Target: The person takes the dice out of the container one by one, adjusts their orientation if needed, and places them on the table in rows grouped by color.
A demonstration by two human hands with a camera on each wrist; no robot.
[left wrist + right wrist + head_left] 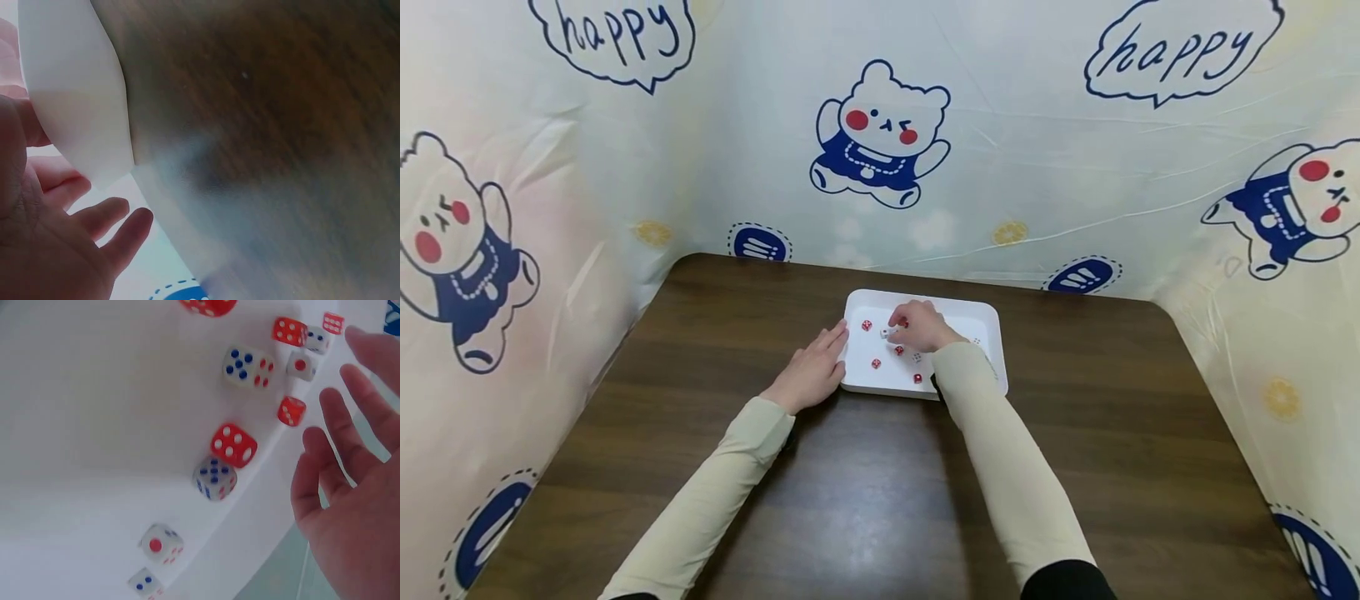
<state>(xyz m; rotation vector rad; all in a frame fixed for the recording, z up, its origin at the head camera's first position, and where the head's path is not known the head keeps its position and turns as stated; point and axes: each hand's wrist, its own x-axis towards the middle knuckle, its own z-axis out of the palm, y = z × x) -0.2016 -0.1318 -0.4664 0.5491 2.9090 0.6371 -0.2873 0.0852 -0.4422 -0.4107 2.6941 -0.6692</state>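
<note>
A shallow white tray (957,311) with several red and white dice in it lies on the dark wooden table. My left hand (809,371) rests against the tray's left side, fingers nearly straight; the left wrist view shows fingertips at the tray's pale outer wall (75,94). Over the tray's middle, my right hand (923,327) hovers with fingers parted and bent a little. Just by its fingertips is a white die (884,333). In the right wrist view nothing shows between the fingers; a red die (291,411) and a white die (301,365) lie close by.
Nearer the tray's front edge lie a red die (917,378) and another red die (876,363). The wooden table (865,500) extends around the tray. A printed cloth (985,167) with cartoon bears hangs behind and at both sides.
</note>
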